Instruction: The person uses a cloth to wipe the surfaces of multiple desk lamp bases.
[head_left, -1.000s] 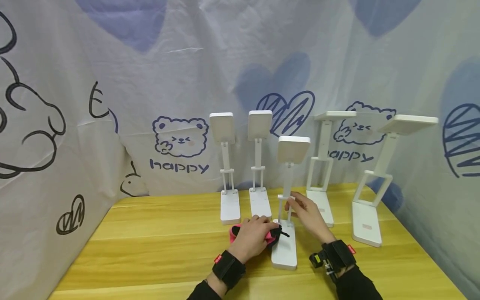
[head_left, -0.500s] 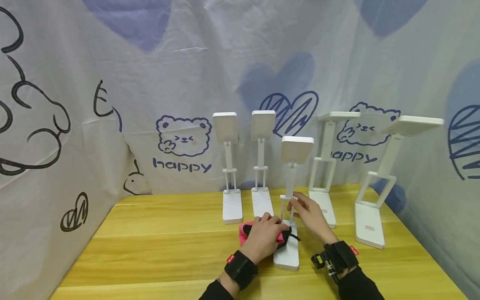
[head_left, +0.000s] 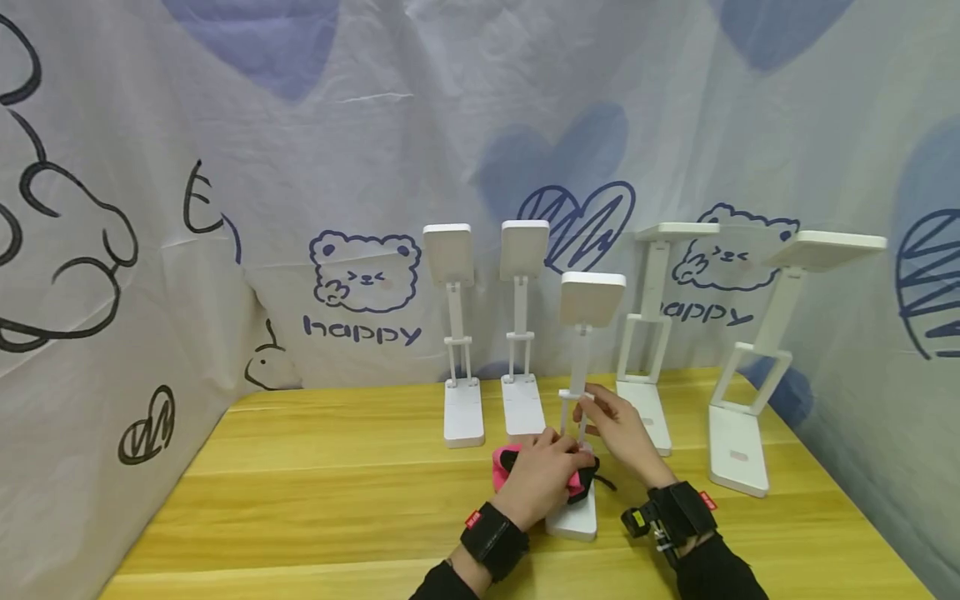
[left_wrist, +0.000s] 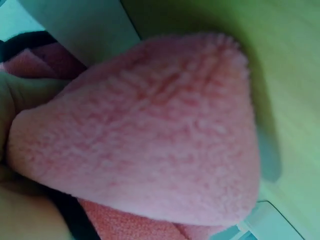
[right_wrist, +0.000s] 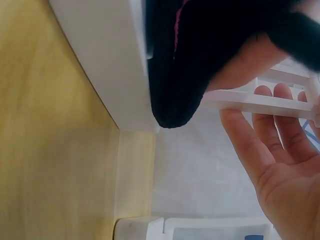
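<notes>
my left hand (head_left: 540, 477) grasps a fuzzy pink cloth (left_wrist: 150, 135) with black edging, bunched between thumb and fingers. the cloth lies over the back part of the base (head_left: 573, 525) of a white lamp (head_left: 581, 362), hiding much of it from the head view; a thin black cord (head_left: 604, 482) sticks out past the base on the right. the base's front end shows uncovered, just beyond my wrist.

my right hand (head_left: 618, 427) has hold of the same lamp by its narrow frame, just above the cloth, fingertips curled round the white bar. the lamp stands upright on the wood-grain table (head_left: 337, 500), nearest me of the five, its panel facing me.

behind it to the left, two more lamps stand side by side, the outer lamp (head_left: 450, 254) and the inner lamp (head_left: 524, 250). to the right are a farther lamp (head_left: 655, 279) and a nearer lamp (head_left: 780, 308), their panels turned flatter. a pale curtain (head_left: 405, 167) with bears and hearts hangs behind.
</notes>
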